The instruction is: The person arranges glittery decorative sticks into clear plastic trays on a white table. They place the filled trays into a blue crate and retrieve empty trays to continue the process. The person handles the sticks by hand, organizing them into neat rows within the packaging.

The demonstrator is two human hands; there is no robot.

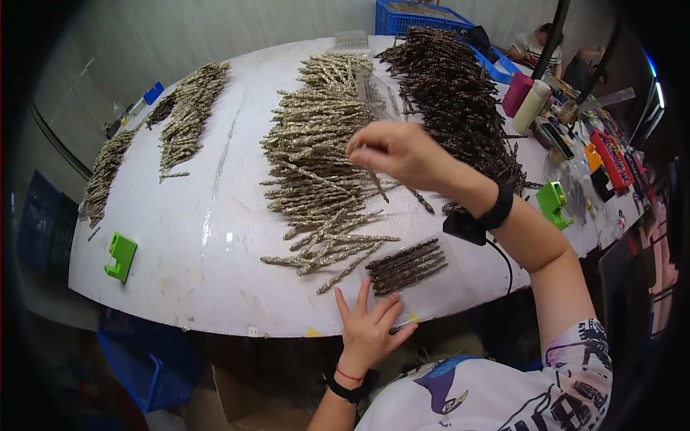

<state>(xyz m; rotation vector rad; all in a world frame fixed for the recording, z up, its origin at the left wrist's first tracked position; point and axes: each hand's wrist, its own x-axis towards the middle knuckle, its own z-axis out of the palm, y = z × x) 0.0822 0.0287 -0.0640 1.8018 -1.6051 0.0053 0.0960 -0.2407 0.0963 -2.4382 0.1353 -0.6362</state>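
Note:
My left hand (371, 329) lies with spread fingers at the near edge of a clear plastic sheet or bag. Its fingertips are by the lower end of a row of several dark, twisted glittery sticks (407, 266). Raised above the right side of a large pile of pale gold glittery sticks (318, 145) is my right hand (388, 153), its fingers curled with thumb and fingertips close together; whether something thin is pinched there cannot be made out. Loose gold sticks (329, 248) lie crosswise at the pile's near end. A big heap of dark sticks (447, 97) is beyond my right forearm.
Smaller gold piles (188, 113) lie on the left of the white table (161, 301). Green tape dispensers stand at left (121, 256) and right (552, 204). Clear plastic trays (380, 97) sit beside the gold pile. Bottles (531, 106) and a red bead box (612, 160) are at right; people sit beyond.

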